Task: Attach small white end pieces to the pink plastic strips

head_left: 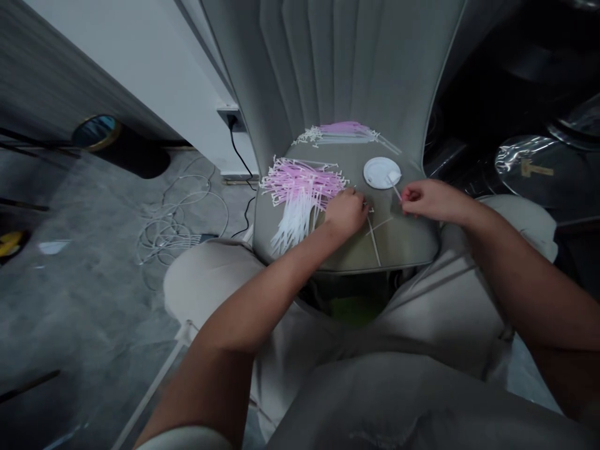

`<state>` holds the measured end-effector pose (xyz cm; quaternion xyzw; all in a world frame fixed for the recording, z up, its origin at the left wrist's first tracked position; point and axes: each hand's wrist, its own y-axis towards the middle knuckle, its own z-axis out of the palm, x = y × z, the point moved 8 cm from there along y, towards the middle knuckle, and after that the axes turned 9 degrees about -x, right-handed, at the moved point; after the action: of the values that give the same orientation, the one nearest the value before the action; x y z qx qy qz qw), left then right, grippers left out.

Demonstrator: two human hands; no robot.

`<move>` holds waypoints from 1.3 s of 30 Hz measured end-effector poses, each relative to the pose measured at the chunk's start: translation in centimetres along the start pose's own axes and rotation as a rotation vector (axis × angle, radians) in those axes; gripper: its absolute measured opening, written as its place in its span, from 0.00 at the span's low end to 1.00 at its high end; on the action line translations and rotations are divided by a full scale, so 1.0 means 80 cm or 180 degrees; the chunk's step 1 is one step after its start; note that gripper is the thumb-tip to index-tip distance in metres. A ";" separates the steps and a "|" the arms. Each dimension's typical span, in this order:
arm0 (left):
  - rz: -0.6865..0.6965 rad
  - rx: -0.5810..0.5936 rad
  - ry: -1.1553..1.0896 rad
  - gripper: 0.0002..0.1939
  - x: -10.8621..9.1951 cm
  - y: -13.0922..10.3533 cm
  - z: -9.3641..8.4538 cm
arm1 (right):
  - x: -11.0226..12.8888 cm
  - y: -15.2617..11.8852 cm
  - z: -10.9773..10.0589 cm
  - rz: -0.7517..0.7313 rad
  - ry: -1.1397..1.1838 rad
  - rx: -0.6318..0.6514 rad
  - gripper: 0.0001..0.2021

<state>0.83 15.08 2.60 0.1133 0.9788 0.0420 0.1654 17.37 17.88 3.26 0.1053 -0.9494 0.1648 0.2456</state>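
Observation:
On the grey chair seat lies a heap of thin pink and white plastic sticks with small crosspiece ends. My left hand rests at the heap's right side, fingers curled down; what they hold, if anything, is hidden. Just right of those fingers, a loose white stick reaches toward the front edge. Pinched in my right hand is a thin pale stick, its far end over a round white lid-like dish. The dish's contents are too small to make out.
A second row of pink and white sticks lies against the chair back. Cables coil on the floor at left, near a plugged-in black cord. A dark cylinder lies by the wall; shiny plastic-wrapped items stand at right.

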 end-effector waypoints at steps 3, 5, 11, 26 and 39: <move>-0.0051 -0.0049 -0.0216 0.13 0.002 0.000 -0.002 | 0.010 -0.004 0.007 -0.0156 0.0630 0.0118 0.03; -0.0134 -0.0088 -0.0495 0.12 0.004 0.000 -0.004 | 0.015 -0.006 0.009 -0.0187 0.0911 0.0147 0.04; -0.0542 -0.0239 -0.2027 0.11 0.005 -0.007 -0.015 | 0.018 -0.007 0.002 -0.0150 0.1096 0.0069 0.04; -0.1195 0.0021 -0.3447 0.11 -0.004 -0.036 -0.016 | 0.038 -0.029 0.008 -0.0809 0.0856 0.0368 0.04; -0.2177 -0.0325 -0.5273 0.11 -0.006 -0.042 -0.002 | 0.068 -0.032 -0.015 -0.0530 0.3217 -0.0571 0.10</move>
<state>0.54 11.68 2.51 -0.1980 0.5229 -0.0613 0.8268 13.94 15.32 7.61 0.0664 -0.7112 0.0929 0.6937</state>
